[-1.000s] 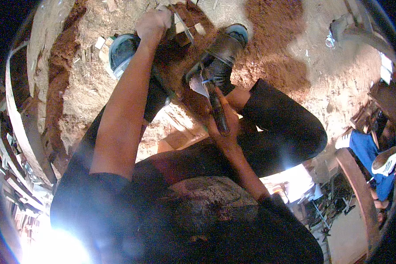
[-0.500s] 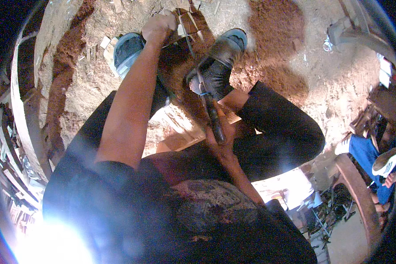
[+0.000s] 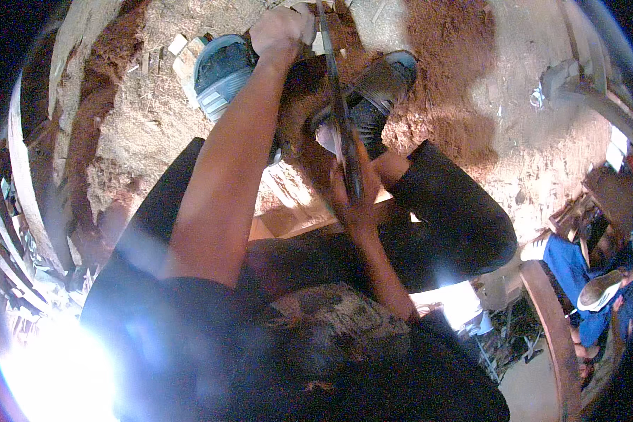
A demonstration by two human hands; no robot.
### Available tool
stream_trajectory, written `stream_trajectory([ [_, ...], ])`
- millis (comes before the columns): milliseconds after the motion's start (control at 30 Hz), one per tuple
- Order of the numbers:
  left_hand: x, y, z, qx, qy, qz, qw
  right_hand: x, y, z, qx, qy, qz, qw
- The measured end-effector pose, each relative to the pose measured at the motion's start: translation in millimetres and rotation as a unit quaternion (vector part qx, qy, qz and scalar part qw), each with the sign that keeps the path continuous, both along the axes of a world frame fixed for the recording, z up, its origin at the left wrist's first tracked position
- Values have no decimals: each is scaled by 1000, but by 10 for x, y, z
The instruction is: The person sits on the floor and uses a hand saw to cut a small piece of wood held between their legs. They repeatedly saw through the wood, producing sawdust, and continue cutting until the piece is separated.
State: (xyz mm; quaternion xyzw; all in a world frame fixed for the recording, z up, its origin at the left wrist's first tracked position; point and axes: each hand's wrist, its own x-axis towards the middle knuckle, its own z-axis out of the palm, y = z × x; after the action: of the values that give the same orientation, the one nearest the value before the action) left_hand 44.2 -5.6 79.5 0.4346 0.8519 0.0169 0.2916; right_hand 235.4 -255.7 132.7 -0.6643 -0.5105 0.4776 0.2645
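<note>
My right hand is wrapped round the dark handle of a long, narrow tool. The tool points away from me between my feet, and its far end runs to the top edge of the view. Whether it has teeth does not show. Farther off, my left hand is closed in a fist just left of the tool's far part. What that hand grips is hidden. Beneath the hands, a dark, shadowed piece lies between my blue-grey left shoe and my black right shoe.
Pale wood lies lit between my legs. Reddish sawdust and wood scraps cover the ground. A curved wooden piece stands at the lower right, near another person's blue-trousered leg. Thin wood strips are heaped at the left.
My right hand and the tool have slid forward, away from me, and the tool stands straighter in the view. My left hand appears slightly farther up and right; the whole view has shifted a little.
</note>
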Motion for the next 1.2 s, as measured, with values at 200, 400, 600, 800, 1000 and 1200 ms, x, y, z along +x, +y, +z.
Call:
stream_trajectory([
  [200, -46, 38, -51, 24, 23, 12, 999, -312, 603, 377, 43, 5, 7, 999],
  [400, 131, 9, 140, 19, 2, 12, 1000, -171, 460, 144, 102, -20, 23, 994],
  [600, -18, 35, -72, 30, 33, 18, 999, -188, 4, 7, 83, -49, 45, 994],
  [800, 15, 65, -66, 14, -6, 13, 1000, -255, 649, -96, 109, 43, 35, 993],
  [1000, 29, 108, -220, 51, -17, -3, 999, -116, -41, 37, 87, -39, 30, 995],
  [1200, 40, 24, 56, 33, 31, 26, 999, -378, 546, 318, 52, 48, -1, 998],
])
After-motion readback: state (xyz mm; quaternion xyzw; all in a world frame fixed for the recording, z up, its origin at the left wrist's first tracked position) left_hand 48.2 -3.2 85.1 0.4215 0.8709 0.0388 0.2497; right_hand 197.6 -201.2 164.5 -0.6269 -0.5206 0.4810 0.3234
